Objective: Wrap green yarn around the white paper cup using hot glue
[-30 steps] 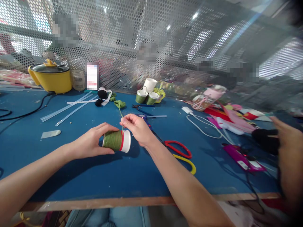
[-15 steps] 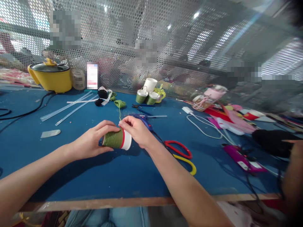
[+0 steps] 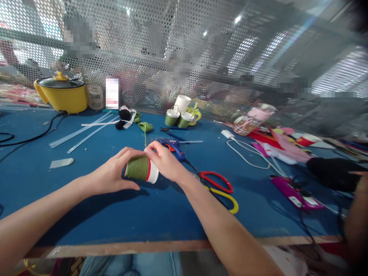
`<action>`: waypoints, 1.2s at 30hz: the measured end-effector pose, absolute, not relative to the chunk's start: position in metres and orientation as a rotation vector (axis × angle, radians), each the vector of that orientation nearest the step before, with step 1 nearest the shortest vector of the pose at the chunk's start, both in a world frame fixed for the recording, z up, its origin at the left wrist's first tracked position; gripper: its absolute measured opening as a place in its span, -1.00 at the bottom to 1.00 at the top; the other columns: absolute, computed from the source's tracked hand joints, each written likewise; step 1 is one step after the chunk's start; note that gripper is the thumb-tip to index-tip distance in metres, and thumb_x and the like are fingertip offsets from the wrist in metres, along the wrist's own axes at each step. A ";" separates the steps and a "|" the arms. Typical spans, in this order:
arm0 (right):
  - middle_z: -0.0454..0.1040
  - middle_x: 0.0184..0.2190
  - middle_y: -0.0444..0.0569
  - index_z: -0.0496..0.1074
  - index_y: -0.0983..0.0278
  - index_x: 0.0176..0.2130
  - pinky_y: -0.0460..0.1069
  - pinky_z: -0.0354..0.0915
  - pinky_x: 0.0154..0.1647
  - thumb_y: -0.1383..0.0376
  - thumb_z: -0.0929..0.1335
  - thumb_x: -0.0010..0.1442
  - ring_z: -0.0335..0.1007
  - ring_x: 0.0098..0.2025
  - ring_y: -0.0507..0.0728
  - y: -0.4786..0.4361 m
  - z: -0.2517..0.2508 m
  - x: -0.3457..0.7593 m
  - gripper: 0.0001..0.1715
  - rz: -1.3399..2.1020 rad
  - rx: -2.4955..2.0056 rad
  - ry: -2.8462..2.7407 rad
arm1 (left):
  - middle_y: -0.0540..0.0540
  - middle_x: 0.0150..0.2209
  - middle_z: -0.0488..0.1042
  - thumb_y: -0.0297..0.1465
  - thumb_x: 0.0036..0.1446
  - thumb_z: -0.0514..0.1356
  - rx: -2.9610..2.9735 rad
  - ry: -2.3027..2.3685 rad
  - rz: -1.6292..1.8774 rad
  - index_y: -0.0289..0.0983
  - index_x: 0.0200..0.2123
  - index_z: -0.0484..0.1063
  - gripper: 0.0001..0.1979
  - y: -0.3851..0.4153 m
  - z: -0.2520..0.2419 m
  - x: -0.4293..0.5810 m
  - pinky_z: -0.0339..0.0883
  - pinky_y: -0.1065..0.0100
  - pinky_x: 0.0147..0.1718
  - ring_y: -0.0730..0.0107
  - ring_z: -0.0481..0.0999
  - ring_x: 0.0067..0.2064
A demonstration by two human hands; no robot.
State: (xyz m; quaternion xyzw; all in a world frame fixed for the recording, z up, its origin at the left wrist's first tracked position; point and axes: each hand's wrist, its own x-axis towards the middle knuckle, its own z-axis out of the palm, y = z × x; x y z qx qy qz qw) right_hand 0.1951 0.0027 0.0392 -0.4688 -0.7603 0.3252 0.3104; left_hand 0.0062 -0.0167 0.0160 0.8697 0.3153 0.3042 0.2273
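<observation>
A paper cup (image 3: pixel 138 168) lies tilted on its side above the table, wound with green yarn, with a red band and a bare white end at the right. My left hand (image 3: pixel 115 168) curves round its left part, fingers on top; the thumb stands slightly off below. With thumb and fingertips pinched, my right hand (image 3: pixel 162 159) holds the green yarn (image 3: pixel 145 138) at the cup's upper side, near the red band. That strand runs back to a small green yarn bundle (image 3: pixel 145 126). Just behind my right hand lies a blue glue gun (image 3: pixel 179 152).
Scissors with a red and yellow handle (image 3: pixel 217 181) lie right of my forearm. Farther back stand green-wrapped cups (image 3: pixel 172 117), pliers (image 3: pixel 176 134), a phone (image 3: pixel 112 92) and a yellow pot (image 3: pixel 66 96). Clear glue sticks (image 3: pixel 82 130) lie left; a purple power strip (image 3: pixel 296 195) lies right.
My left thumb has come away from the cup's underside. The cup has turned slightly, and my right hand has shifted a little, showing more of the glue gun.
</observation>
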 end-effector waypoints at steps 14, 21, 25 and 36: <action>0.35 -0.25 0.01 0.18 0.24 -0.41 0.01 0.22 -0.17 0.24 0.20 0.20 0.28 -0.22 0.07 0.002 0.035 0.194 -0.84 0.841 -1.129 -2.012 | -0.10 -0.20 0.34 -0.27 0.04 0.21 2.065 0.918 0.907 -0.27 -0.12 0.24 -0.64 -0.016 0.015 0.009 0.35 0.26 -0.25 0.29 0.40 -0.21; 0.38 -0.25 0.02 0.23 0.26 -0.41 0.04 0.23 -0.12 0.19 0.22 0.17 0.30 -0.18 0.10 0.004 0.033 0.195 -0.80 0.948 -1.103 -1.950 | -0.14 -0.14 0.31 -0.29 0.07 0.20 2.223 0.877 0.914 -0.25 -0.10 0.22 -0.66 -0.016 0.015 0.008 0.37 0.24 -0.23 0.24 0.36 -0.14; 0.40 -0.28 -0.02 0.26 0.27 -0.42 0.02 0.24 -0.15 0.17 0.24 0.14 0.32 -0.22 0.08 0.005 0.031 0.196 -0.79 1.041 -1.109 -1.878 | -0.16 -0.09 0.28 -0.34 0.08 0.20 2.349 0.820 0.889 -0.25 -0.07 0.20 -0.64 -0.019 0.017 0.008 0.32 0.22 -0.12 0.23 0.34 -0.07; 0.43 -0.43 -0.10 0.34 0.30 -0.42 -0.05 0.27 -0.30 0.21 0.32 0.08 0.33 -0.38 0.02 0.010 0.028 0.193 -0.82 1.160 -1.161 -1.807 | -0.20 0.03 0.18 -0.39 0.11 0.17 2.501 0.768 0.667 -0.19 0.11 0.11 -0.50 -0.025 0.015 0.010 0.25 0.14 0.04 0.15 0.29 0.06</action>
